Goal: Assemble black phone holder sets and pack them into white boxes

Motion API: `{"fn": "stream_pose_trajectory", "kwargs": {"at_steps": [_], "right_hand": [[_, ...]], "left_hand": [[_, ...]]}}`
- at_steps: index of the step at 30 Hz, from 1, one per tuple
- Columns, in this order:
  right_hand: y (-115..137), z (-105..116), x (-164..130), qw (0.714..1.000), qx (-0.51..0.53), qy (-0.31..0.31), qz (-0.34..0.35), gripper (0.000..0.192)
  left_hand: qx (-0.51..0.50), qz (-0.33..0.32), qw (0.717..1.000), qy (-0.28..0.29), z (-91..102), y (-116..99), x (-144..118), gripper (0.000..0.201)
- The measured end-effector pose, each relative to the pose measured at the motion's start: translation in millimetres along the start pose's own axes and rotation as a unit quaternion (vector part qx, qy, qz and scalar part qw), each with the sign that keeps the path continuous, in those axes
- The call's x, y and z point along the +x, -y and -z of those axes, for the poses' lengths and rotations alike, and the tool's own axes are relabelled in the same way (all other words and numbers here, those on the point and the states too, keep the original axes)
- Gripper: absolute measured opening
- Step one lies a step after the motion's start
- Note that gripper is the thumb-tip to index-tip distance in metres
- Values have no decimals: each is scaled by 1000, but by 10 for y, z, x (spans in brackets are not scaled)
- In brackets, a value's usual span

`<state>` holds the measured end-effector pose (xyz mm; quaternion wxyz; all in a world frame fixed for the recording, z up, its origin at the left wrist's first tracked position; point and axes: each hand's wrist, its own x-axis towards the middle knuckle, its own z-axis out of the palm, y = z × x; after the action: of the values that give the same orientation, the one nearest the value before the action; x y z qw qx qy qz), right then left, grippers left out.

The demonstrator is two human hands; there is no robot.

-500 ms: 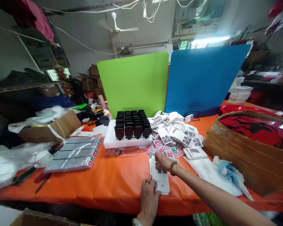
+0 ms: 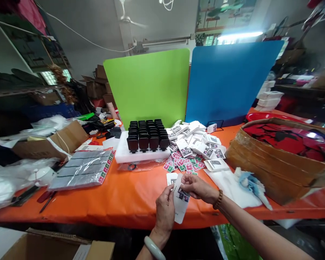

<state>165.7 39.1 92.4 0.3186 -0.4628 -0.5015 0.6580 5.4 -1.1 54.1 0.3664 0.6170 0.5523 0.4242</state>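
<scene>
The printed card [image 2: 180,208] is now lifted, on my side of the card stack [image 2: 170,177]; my left hand [image 2: 165,209] pinches its left edge, my right hand [image 2: 199,186] its upper right, leaving it free to work.

Single head view, facing forward and down; hands [image 2: 164,211] near.

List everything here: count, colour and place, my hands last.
Table cover: one, orange, foreground
Upright panels: two, green and blue, back
Foam block: one, white, centre
Rounded plates: many, black, on foam block
Small boxes: many, white, right of foam block
Printed cards: many, red and green, before small boxes
Wrapped pack: one, grey, left
Large carton: one, brown, right
Background clutter: uncounted, mixed, rear
Held flat box: one, white, front centre
Left hand, right hand: one each, bare, gripping held flat box
</scene>
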Motion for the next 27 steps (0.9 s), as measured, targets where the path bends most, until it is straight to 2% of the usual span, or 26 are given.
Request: {"fn": "stream_pose_trajectory", "kwargs": {"at_steps": [3, 7, 11, 14, 16, 17, 20, 24, 27], "right_hand": [[-125, -60, -29, 996, 87, 19, 1, 35], [-231, -202, -59, 995, 101, 7, 11, 32], [-254, -277, -118, 998, 3, -46, 50, 18], [-253, -274, -174, 967, -133, -155, 151, 8], [-256, -275, -201, 938, -188, -205, 206, 9], [-259, -282, -208, 934, -195, -213, 212, 10], [-275, -319, -200, 950, -155, -205, 174, 9], [-278, -349, -159, 961, -77, -231, 135, 16], [-263, -378, -144, 962, -28, -239, 128, 19]], "left_hand": [[52, -31, 998, 21, -15, 41, -23, 38], [99, -32, 992, 75, -8, -11, -81, 43], [31, -20, 991, 125, 0, -21, -140, 38], [-72, 29, 987, 141, -18, 58, -151, 40], [-135, 66, 979, 138, -30, 97, -155, 40], [-157, 77, 976, 134, -31, 101, -162, 39], [-175, 77, 977, 99, -10, 55, -213, 39], [-93, 65, 994, 2, 11, 14, -314, 50], [-3, 10, 1000, -4, -21, 42, -361, 53]]}}
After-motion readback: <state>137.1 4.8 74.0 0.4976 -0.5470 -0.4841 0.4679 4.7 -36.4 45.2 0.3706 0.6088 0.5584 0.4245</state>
